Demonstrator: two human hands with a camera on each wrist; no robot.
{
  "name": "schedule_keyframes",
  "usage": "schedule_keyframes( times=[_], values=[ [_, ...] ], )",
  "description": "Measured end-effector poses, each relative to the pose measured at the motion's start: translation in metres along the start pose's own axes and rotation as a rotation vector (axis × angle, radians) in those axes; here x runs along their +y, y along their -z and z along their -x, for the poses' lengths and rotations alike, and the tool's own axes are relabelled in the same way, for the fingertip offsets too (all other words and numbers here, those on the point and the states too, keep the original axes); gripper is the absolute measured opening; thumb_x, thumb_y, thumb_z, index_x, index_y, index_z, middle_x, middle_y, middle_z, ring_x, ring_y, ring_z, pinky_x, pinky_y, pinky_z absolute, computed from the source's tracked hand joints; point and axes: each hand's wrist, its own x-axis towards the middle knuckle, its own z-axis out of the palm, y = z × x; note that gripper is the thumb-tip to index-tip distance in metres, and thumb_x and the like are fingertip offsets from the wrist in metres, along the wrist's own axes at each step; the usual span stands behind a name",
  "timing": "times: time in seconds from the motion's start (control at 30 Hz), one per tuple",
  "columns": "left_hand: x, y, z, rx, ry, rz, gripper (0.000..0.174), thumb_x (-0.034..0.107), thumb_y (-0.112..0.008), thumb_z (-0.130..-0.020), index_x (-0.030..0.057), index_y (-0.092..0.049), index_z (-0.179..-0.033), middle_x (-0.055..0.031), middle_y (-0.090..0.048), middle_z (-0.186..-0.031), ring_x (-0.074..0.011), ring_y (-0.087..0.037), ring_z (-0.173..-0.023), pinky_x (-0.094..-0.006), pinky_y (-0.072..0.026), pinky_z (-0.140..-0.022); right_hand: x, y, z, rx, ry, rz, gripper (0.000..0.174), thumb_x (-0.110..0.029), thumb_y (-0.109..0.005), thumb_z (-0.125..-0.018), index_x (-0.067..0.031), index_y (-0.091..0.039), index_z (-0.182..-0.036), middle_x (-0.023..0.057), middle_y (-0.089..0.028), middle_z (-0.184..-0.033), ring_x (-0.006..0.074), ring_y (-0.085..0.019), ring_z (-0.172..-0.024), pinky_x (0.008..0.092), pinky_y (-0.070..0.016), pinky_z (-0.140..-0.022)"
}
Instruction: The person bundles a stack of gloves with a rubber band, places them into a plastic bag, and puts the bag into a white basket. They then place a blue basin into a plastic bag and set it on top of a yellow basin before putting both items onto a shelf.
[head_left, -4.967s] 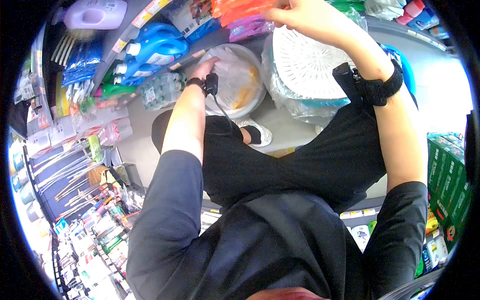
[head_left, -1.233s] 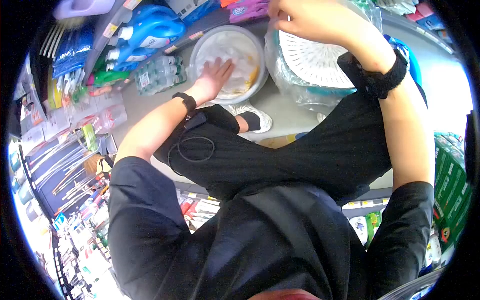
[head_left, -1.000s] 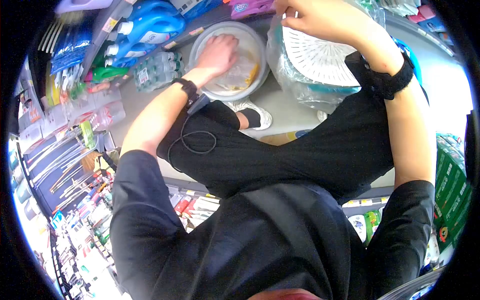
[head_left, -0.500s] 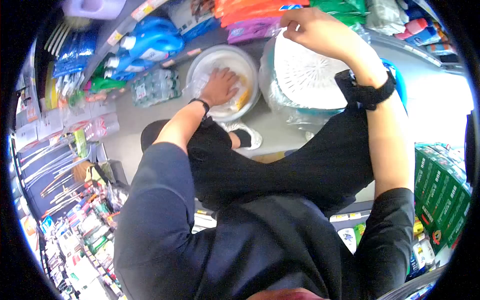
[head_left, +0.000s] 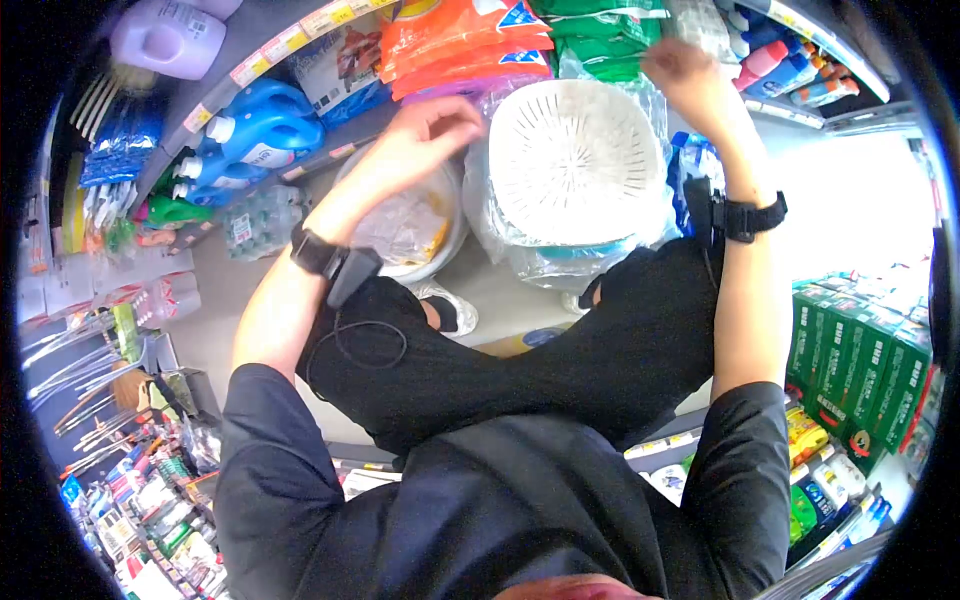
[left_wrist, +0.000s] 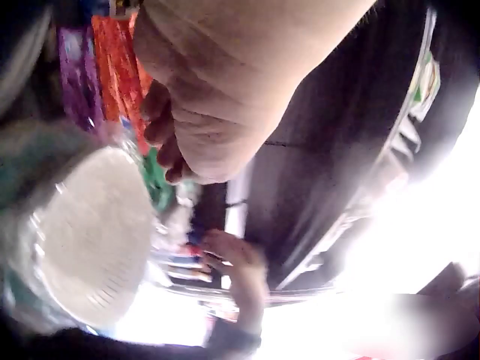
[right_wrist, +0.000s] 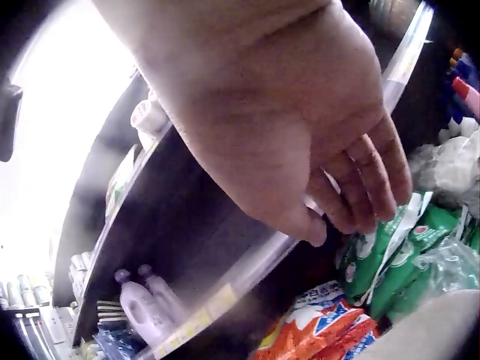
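Note:
My left hand (head_left: 425, 140) is raised above a round pale basin (head_left: 452, 255), its fingers loosely bent and holding nothing. Crumpled clear plastic with a yellow patch (head_left: 405, 225) lies inside that basin. Between my two hands stands a white slotted basket (head_left: 575, 165), on top of plastic-wrapped teal tubs (head_left: 590, 255). My right hand (head_left: 690, 80) hovers beyond the basket's far right corner, close to green packages (head_left: 605, 40). In the right wrist view, the fingers of the right hand (right_wrist: 300, 142) hang half curled over the green bags (right_wrist: 397, 259) with nothing in them.
Orange bags (head_left: 465, 45) fill the shelf ahead. Blue detergent jugs (head_left: 250, 140) and a pack of bottles (head_left: 262, 222) are at the left. Green boxes (head_left: 855, 365) are stacked at the right. A shoe (head_left: 455, 312) stands beside the basin.
My left hand has come up out of the basin and moved toward the basket. The right hand has moved right and away from the basket's edge. The head view has shifted, showing more shelf.

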Motion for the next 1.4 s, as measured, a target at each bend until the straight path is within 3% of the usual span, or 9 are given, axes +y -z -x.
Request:
schedule_keyframes(
  times=[0.1,0.23,0.3,0.67,0.97,1.17,1.23,1.33,1.4],
  values=[
    [0.085,-0.013,0.022,-0.13,-0.21,0.355,0.023,0.02,-0.064,-0.095,0.0001,-0.069,-0.105,-0.0054,-0.068,-0.1,-0.0145,-0.062,-0.094,-0.0289,-0.0489,-0.087,0.015,-0.006,0.023,-0.171,-0.16,0.235,0.051,-0.035,-0.068,-0.092,-0.001,-0.062,-0.13,0.0228,-0.062,-0.131,0.0371,-0.06,-0.123,0.0429,-0.0475,-0.104],
    [0.154,0.015,0.045,-0.302,-0.71,0.486,0.033,0.014,-0.066,-0.088,0.0038,-0.069,-0.119,-0.0161,-0.065,-0.111,-0.0266,-0.061,-0.098,-0.0368,-0.0492,-0.089,0.017,-0.012,0.039,-0.138,-0.168,0.218,0.052,-0.031,-0.072,-0.089,-0.0027,-0.058,-0.13,0.0226,-0.063,-0.126,0.0384,-0.06,-0.119,0.0438,-0.0485,-0.1],
    [0.171,0.011,0.063,-0.213,-0.791,0.758,0.037,0.008,-0.07,-0.079,0.0144,-0.07,-0.116,-0.0217,-0.062,-0.108,-0.0336,-0.06,-0.095,-0.0414,-0.0488,-0.087,-0.001,-0.006,0.038,-0.176,-0.193,0.189,0.046,-0.029,-0.073,-0.086,-0.0025,-0.062,-0.122,0.0223,-0.065,-0.12,0.0407,-0.061,-0.115,0.0467,-0.0494,-0.097],
    [0.168,0.028,0.102,-0.245,-0.898,1.005,0.033,0.01,-0.066,-0.085,0.0102,-0.067,-0.118,-0.0157,-0.061,-0.11,-0.0259,-0.058,-0.095,-0.037,-0.0471,-0.087,-0.052,-0.029,0.015,-0.18,-0.122,0.007,0.035,-0.026,-0.073,-0.087,-0.0034,-0.067,-0.113,0.0161,-0.072,-0.1,0.0321,-0.07,-0.089,0.041,-0.0542,-0.079],
    [0.161,0.038,0.11,-0.235,-0.913,0.979,0.031,0.012,-0.062,-0.089,0.0068,-0.065,-0.12,-0.0108,-0.061,-0.112,-0.0196,-0.056,-0.096,-0.0334,-0.0458,-0.086,-0.063,-0.031,0.016,-0.174,-0.087,-0.046,0.029,-0.023,-0.074,-0.087,-0.002,-0.068,-0.107,0.0146,-0.073,-0.093,0.0263,-0.071,-0.082,0.0376,-0.0549,-0.074],
    [0.168,0.034,0.1,-0.272,-0.857,0.876,0.03,0.013,-0.059,-0.092,0.0045,-0.063,-0.121,-0.0075,-0.061,-0.113,-0.0154,-0.055,-0.096,-0.031,-0.0449,-0.086,-0.06,-0.032,0.013,-0.125,-0.09,-0.015,0.028,-0.024,-0.073,-0.087,-0.0032,-0.069,-0.106,0.0143,-0.073,-0.091,0.0292,-0.072,-0.083,0.0395,-0.0552,-0.075],
    [0.163,0.051,0.091,-0.249,-0.743,0.745,0.03,0.013,-0.058,-0.094,0.0037,-0.063,-0.121,-0.0064,-0.061,-0.113,-0.014,-0.054,-0.096,-0.0302,-0.0446,-0.086,-0.042,-0.034,0.021,-0.082,-0.12,-0.177,0.028,-0.026,-0.072,-0.087,-0.0055,-0.07,-0.106,0.0148,-0.073,-0.091,0.0314,-0.072,-0.085,0.0421,-0.055,-0.076],
    [0.137,0.058,0.057,-0.066,-0.426,0.572,0.029,0.014,-0.057,-0.095,0.0025,-0.062,-0.122,-0.0048,-0.061,-0.114,-0.012,-0.054,-0.097,-0.029,-0.0441,-0.086,-0.056,-0.01,0.01,-0.066,-0.145,-0.052,0.028,-0.026,-0.071,-0.087,-0.0058,-0.07,-0.106,0.0157,-0.073,-0.091,0.033,-0.071,-0.086,0.0435,-0.0547,-0.076],
    [0.104,0.049,0.032,0.111,-0.216,0.483,0.018,0.02,-0.06,-0.099,0.0023,-0.064,-0.102,-0.0017,-0.063,-0.096,-0.0088,-0.055,-0.091,-0.0274,-0.0452,-0.082,-0.048,0.002,0.007,-0.027,-0.114,-0.082,0.028,-0.027,-0.07,-0.087,-0.005,-0.069,-0.105,0.019,-0.072,-0.092,0.0371,-0.07,-0.088,0.0454,-0.0539,-0.077]
  ],
)
